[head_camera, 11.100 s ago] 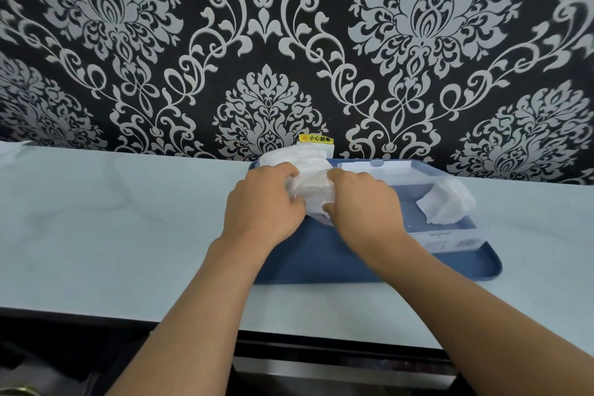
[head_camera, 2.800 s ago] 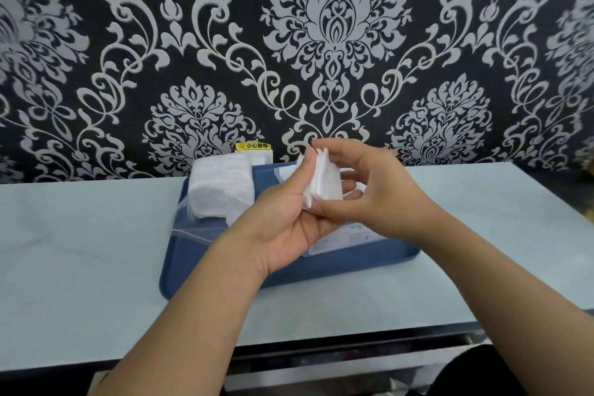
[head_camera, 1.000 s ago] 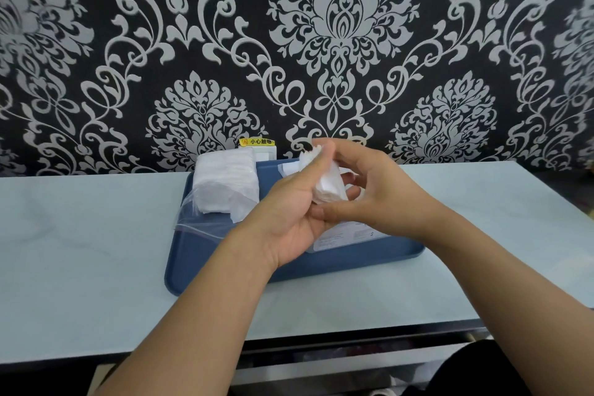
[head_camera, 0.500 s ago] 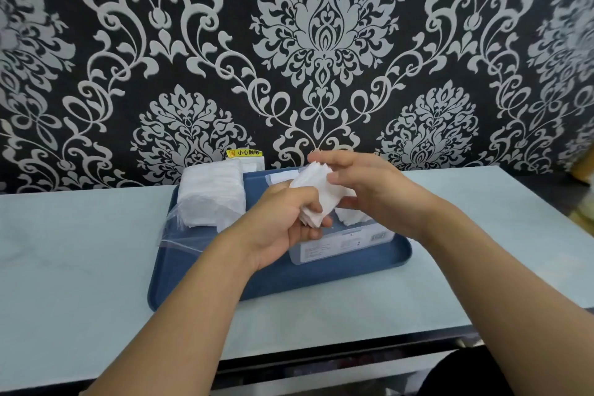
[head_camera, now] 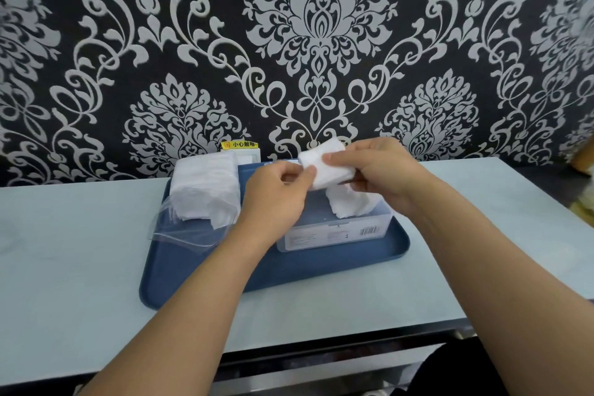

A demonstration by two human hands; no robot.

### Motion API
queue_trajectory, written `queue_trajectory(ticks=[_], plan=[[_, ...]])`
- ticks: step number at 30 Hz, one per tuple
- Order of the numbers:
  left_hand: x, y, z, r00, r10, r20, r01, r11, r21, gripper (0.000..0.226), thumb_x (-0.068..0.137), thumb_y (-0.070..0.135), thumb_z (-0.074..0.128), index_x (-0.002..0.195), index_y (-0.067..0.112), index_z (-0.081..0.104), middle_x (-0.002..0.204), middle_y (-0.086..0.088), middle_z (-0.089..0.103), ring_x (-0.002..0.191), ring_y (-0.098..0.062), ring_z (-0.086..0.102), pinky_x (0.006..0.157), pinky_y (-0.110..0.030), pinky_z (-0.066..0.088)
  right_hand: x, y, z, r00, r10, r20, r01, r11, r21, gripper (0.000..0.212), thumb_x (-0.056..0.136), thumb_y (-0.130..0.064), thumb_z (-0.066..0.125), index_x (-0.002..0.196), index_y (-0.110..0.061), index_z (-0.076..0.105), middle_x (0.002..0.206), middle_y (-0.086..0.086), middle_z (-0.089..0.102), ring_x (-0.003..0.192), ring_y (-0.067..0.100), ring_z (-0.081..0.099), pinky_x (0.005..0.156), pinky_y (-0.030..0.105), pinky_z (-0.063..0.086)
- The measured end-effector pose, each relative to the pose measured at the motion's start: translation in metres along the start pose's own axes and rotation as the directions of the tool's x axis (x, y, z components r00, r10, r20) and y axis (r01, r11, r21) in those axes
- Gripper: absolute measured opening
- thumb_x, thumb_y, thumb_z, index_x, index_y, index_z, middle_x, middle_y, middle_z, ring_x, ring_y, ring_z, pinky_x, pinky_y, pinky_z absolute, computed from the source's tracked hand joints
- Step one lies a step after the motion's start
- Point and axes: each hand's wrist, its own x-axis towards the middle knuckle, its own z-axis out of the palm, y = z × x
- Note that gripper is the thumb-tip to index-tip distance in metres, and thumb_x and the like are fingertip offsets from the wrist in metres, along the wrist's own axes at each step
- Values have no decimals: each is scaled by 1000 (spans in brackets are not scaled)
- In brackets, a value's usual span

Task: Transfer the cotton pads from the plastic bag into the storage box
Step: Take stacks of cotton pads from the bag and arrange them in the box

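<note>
A stack of white cotton pads [head_camera: 328, 167] is held above the clear storage box [head_camera: 334, 231]. My right hand [head_camera: 382, 170] grips the stack from the right. My left hand [head_camera: 276, 196] pinches its left edge. Inside the box, under my right hand, lies another clump of cotton pads [head_camera: 350, 206]. The clear plastic bag [head_camera: 199, 206], still holding a block of pads, lies on the left part of the blue tray [head_camera: 199, 273] with its open mouth toward me.
The tray sits on a pale countertop [head_camera: 70, 251] against a black and silver patterned wall. A white socket with a yellow warning label [head_camera: 241, 145] is behind the bag. The counter's front edge runs just below my forearms.
The stack in my hands has turned flatter and shifted right, over the box. My left hand has slid from cupping it to pinching its left edge.
</note>
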Motion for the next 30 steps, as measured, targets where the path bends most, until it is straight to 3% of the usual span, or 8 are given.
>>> queue_trajectory(ticks=[3, 5, 7, 10, 17, 22, 27, 30], plan=[[0, 0, -3, 947, 237, -216, -181, 951, 253, 24, 95, 33, 61, 113, 17, 65, 102, 6, 68, 94, -13, 63, 84, -33, 54, 4, -8, 5, 995, 40, -87, -45, 997, -64, 32, 75, -23, 86, 90, 2, 74, 71, 9, 71, 59, 15, 64, 44, 20, 38], [1, -1, -5, 915, 335, -225, -239, 899, 368, 20, 94, 30, 60, 110, 20, 65, 101, 7, 68, 93, -15, 62, 81, -35, 52, 10, -10, 18, 992, 45, -117, -72, 968, -239, 26, 71, -26, 86, 68, -7, 69, 54, 2, 65, 47, 12, 60, 38, 17, 33], [0, -3, -5, 926, 344, -155, -239, 853, 465, 18, 92, 27, 61, 108, 20, 66, 99, 7, 69, 88, -16, 62, 75, -32, 51, 17, -5, 33, 987, -1, -161, -75, 883, -462, 41, 66, -30, 87, 54, -14, 51, 47, -2, 54, 39, 11, 51, 38, 16, 31], [-1, -8, -2, 944, 330, -17, -253, 755, 604, 16, 90, 25, 61, 102, 22, 71, 98, 4, 73, 89, -21, 65, 75, -36, 55, 25, 7, 45, 970, -123, -208, -68, 688, -723, 46, 65, -34, 85, 61, -17, 42, 61, -2, 51, 55, 16, 49, 47, 24, 32], [-1, -9, 4, 915, 225, 336, -404, 488, 773, 35, 92, 17, 46, 116, 25, 70, 112, 1, 71, 92, -25, 55, 97, -38, 36, 30, 24, 34, 920, -313, -237, -74, 455, -888, 30, 72, -25, 74, 81, -15, 48, 80, 3, 56, 71, 27, 54, 59, 29, 38], [1, -11, 12, 880, 122, 458, -459, 462, 759, 39, 92, 12, 37, 113, 22, 68, 103, -1, 70, 92, -21, 50, 104, -39, 26, 26, 30, 32, 909, -349, -228, -55, 443, -895, 30, 75, -28, 73, 81, -14, 47, 76, 1, 50, 74, 28, 57, 61, 29, 38], [8, -15, 16, 861, 83, 502, -472, 499, 727, 31, 91, 15, 35, 104, 21, 62, 100, -1, 68, 97, -20, 56, 106, -40, 25, 31, 32, 22, 918, -271, -289, -62, 622, -780, 38, 66, -36, 74, 67, -16, 42, 64, -2, 48, 63, 23, 53, 49, 24, 32], [9, -16, 18, 853, 70, 518, -481, 494, 725, 36, 91, 16, 35, 112, 25, 62, 105, 1, 68, 101, -20, 56, 105, -41, 25, 32, 32, 22, 918, -276, -285, -58, 616, -785, 39, 66, -35, 75, 68, -17, 41, 66, -2, 49, 65, 24, 53, 49, 24, 31]])
